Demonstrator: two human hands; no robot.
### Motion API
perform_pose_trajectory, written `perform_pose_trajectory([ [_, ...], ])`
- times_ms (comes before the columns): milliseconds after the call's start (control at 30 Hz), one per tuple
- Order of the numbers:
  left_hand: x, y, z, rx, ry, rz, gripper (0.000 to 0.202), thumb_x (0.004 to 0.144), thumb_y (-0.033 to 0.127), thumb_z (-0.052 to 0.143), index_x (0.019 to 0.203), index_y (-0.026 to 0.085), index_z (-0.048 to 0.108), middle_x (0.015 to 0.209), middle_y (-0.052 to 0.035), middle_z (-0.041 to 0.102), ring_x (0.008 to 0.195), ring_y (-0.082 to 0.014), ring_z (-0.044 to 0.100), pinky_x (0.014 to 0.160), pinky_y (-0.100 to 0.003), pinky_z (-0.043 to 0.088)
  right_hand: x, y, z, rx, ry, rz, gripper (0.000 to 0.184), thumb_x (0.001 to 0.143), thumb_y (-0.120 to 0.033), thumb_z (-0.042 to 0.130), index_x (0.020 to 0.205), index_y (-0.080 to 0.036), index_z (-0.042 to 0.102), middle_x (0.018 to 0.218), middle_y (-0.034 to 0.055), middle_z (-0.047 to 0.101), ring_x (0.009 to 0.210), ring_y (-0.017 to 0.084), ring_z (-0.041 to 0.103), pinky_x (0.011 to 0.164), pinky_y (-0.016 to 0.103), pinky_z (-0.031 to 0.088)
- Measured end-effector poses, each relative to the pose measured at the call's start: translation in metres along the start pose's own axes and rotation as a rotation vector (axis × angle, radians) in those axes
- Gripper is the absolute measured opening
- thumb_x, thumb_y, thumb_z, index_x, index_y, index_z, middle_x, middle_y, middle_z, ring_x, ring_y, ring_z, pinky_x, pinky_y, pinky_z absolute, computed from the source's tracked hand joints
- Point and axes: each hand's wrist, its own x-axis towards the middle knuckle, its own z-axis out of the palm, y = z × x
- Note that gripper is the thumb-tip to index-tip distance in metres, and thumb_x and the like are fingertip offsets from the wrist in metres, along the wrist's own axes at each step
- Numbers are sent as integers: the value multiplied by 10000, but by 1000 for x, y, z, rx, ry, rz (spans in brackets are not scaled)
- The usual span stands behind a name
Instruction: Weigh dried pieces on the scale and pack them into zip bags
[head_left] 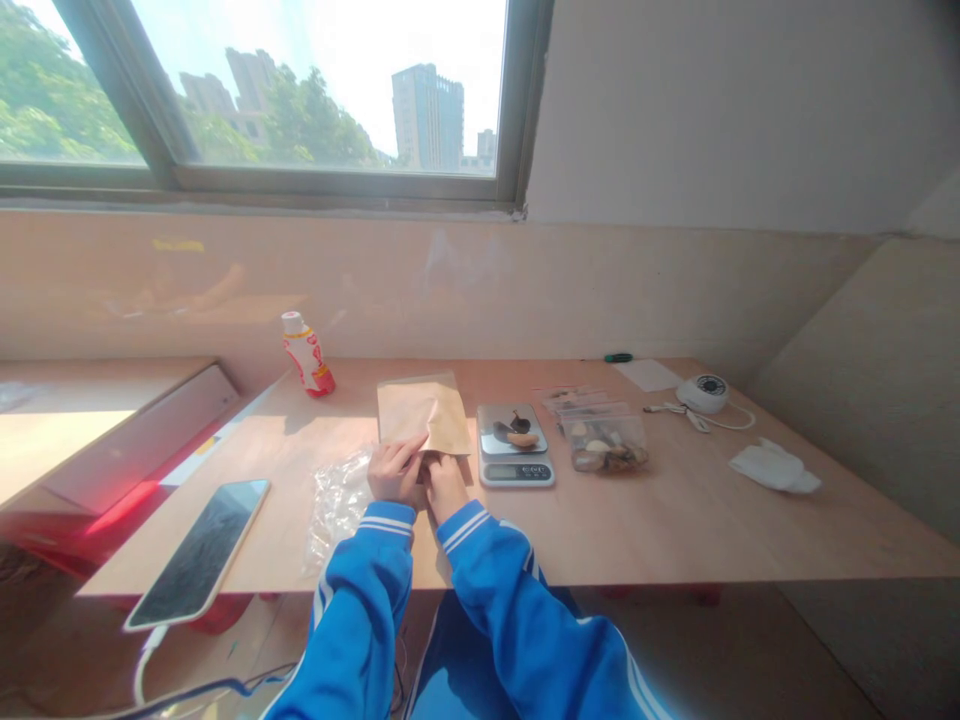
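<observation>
A brown kraft paper bag (416, 405) lies on the table in front of me, its near edge towards my body. My left hand (395, 468) is closed on the near left part of the bag, fingers over the paper. Right beside it, my right hand (446, 482) is at the bag's near edge. Its fingertips are hidden under the paper, so I cannot see what they touch. To the right stands a digital kitchen scale (517, 473), with a few dark and tan dried pieces (523, 438) on its plate. Crumpled clear plastic (337, 505) lies left of my hands.
Zip bags of dried pieces (606, 440) lie right of the scale. A phone (199, 555) on a cable overhangs the front left edge. A drink bottle (308, 355) stands at the back left. Farther right are a white corded device (703, 393) and a crumpled tissue (775, 467).
</observation>
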Motion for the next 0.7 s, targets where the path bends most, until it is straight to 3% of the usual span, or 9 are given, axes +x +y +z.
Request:
perform_pose_trajectory([
  [200,2,1,0,6,24,-11,240,855,208,515,998,209,708,851,-39,726,718,-166,598,711,-283,439,-9,6,-2,88,115,-94,259,884,-107,443,1013,-193,650,947,97,602,906,220,557,827,367,502],
  [333,2,3,-1,-4,16,-41,246,858,209,508,1002,213,707,840,-36,724,718,-167,599,714,-285,444,-27,9,-17,268,228,-143,228,907,-178,458,982,-188,674,910,96,616,876,206,588,784,338,535],
  [533,1,0,1,-17,37,-38,241,848,207,529,1011,223,706,850,-37,723,735,-173,600,727,-289,439,-47,15,-78,501,252,-156,176,886,-286,553,961,-228,702,890,61,665,858,183,641,803,322,542],
  [700,0,0,3,-18,40,-59,245,843,210,533,1004,239,716,841,-24,720,726,-173,596,724,-291,443,-12,48,-128,329,353,20,197,866,-275,552,953,-191,707,955,78,659,886,187,636,829,324,517],
])
